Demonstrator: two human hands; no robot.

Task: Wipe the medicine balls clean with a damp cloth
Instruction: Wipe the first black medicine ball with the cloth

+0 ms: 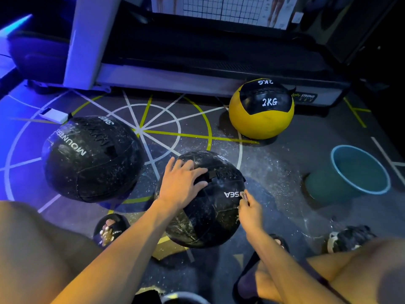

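Grip: left hand (183, 183) spread flat on near black ball (200, 199) — right hand (249, 209) at its side, fingers curled, hold unclear.
Position: ball on floor (274, 172), between knees.
Nearby: yellow ball (262, 109), bucket (350, 175) — well apart.

Head-worn view, steeply down, close

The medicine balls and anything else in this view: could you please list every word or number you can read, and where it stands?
"2KG", twice: yellow ball.
"MOUNT…", cut off, and "3KG": large black ball.
"…SEA", partly covered by the right hand: near black ball under the left hand.
"EVERY": left sandal.
"…STRONG": treadmill base; small print beneath is unreadable.
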